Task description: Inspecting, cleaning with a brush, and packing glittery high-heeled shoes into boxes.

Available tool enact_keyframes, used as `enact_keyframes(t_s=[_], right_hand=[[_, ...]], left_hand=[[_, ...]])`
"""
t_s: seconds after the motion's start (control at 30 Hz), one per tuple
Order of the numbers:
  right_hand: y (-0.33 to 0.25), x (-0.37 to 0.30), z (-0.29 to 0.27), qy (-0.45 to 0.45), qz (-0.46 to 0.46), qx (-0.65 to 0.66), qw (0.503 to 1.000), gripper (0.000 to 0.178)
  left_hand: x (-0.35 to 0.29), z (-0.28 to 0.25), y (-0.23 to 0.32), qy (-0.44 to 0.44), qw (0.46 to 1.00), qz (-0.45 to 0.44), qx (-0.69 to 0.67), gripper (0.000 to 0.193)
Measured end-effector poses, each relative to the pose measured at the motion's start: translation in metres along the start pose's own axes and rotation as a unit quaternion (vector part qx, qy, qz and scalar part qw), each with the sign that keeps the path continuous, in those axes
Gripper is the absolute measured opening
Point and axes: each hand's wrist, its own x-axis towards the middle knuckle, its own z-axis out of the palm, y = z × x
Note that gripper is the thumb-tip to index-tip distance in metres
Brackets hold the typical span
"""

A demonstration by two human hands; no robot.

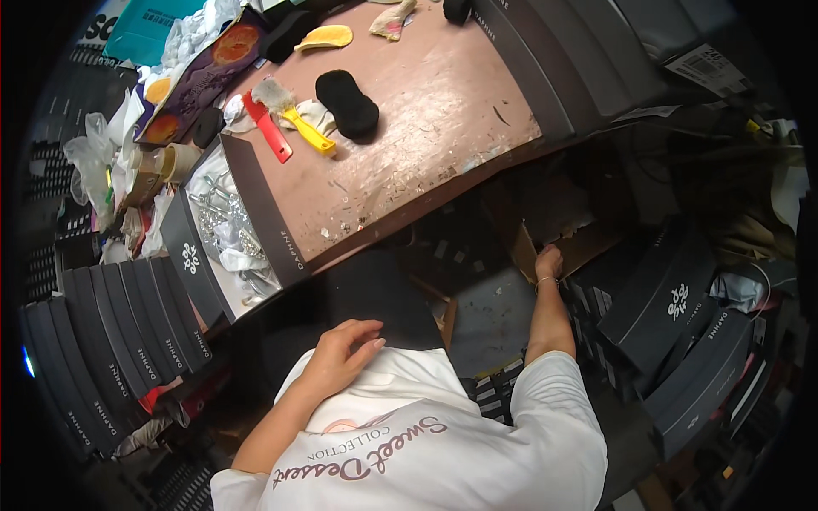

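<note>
My right arm reaches out to the right and down below the table. At its end my right hand (549,262) is closed on the edge of an open brown cardboard box (588,249); its fingertips are partly hidden. My left hand (345,353) rests at my waist over my white T-shirt (409,426), with fingers stretched out and nothing in it. Ahead, on the pinkish-brown table (426,111), lie a black sponge (347,105), a yellow-handled brush (298,123) and a red brush (268,128).
At the table's left edge an open dark shoebox (273,217) holds shiny silver-strapped shoes and white paper. Stacked dark shoeboxes (119,332) stand at left; more shoeboxes (660,294) are at right and on the table's far right. A yellow pad (325,37) lies at the back.
</note>
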Motion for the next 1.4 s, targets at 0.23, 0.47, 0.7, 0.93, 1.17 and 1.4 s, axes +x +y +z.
enact_keyframes(t_s=[0.23,0.47,0.7,0.93,1.17,1.4], right_hand=[[0.015,-0.003,0.022,-0.065,0.014,-0.044,0.997,0.02],[0.027,-0.032,0.022,-0.045,-0.195,-0.11,0.974,0.025],[0.033,-0.052,0.021,-0.057,-0.081,-0.247,0.964,0.028],[0.008,-0.069,-0.017,-0.014,-0.225,-0.3,0.927,0.023],[-0.154,-0.146,-0.097,-0.116,-0.417,0.233,0.871,0.017],[-0.39,-0.367,-0.163,-0.191,-0.688,0.286,0.639,0.028]], left_hand=[[0.004,0.003,-0.004,0.01,1.0,0.0,0.017,0.032],[0.009,0.003,0.0,-0.005,1.0,0.0,0.014,0.032],[0.002,-0.003,-0.015,0.02,0.999,0.039,-0.004,0.031],[-0.009,-0.021,-0.033,0.081,0.987,0.121,-0.069,0.027],[-0.019,-0.114,-0.049,0.417,0.861,0.273,0.102,0.024],[0.02,-0.183,-0.096,0.277,0.876,0.176,0.353,0.04]])
